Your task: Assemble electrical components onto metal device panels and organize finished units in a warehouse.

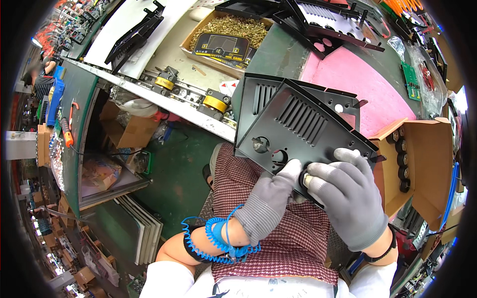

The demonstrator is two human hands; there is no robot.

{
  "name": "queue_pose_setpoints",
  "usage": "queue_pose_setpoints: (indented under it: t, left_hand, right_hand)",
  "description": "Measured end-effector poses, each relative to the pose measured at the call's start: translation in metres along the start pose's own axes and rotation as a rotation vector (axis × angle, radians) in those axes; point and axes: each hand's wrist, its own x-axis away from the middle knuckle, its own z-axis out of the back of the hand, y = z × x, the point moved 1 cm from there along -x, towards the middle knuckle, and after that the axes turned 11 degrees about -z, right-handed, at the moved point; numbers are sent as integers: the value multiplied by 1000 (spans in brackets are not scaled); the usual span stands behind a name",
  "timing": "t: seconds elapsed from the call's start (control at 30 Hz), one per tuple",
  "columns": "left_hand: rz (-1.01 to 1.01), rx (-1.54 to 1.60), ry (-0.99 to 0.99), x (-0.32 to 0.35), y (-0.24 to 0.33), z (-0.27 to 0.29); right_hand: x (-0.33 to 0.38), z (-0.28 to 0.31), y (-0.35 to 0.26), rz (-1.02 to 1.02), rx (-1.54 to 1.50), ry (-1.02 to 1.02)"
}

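Both of my hands wear grey gloves with pale fingertips. My left hand (272, 197) grips the near edge of a black sheet-metal panel (318, 149), its thumb on top and its other fingers hidden underneath. The panel tilts over my lap and has a row of louvre slots, round cut-outs and bent-up edges. My right hand (345, 196) is closed at the panel's near edge, its fingertips on a small black round part (302, 178) beside my left thumb; the fingers cover most of that part. A second black panel (261, 94) lies just behind the first.
An open cardboard box (422, 169) at right holds black round parts. Pink foam (367, 89) lies on the green bench, with more black panels (328, 25) beyond. A tray of small brass-coloured pieces (233, 27) stands behind the rail (189, 109). A blue coiled cord (218, 238) circles my left forearm.
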Motion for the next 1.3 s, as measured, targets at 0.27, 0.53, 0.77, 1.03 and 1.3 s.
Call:
queue_pose_setpoints:
  t: [0.27, 0.53, 0.77, 1.03, 1.3]
  left_hand:
    - [346, 453, 147, -5, 1, -5]
    - [401, 738, 141, -8, 9, -6]
    - [388, 408, 114, -9, 5, -5]
    - [188, 194, 88, -10, 1, -8]
    - [157, 204, 55, -11, -3, -6]
  right_hand:
    - [-2, 12, 6, -100, -171, -115]
    - [-3, 5, -1, -103, -62, -54]
    - [-4, 5, 1, -186, -263, -105]
    - [-21, 11, 18, -54, -497, -249]
    - [-17, 8, 10, -152, -379, -225]
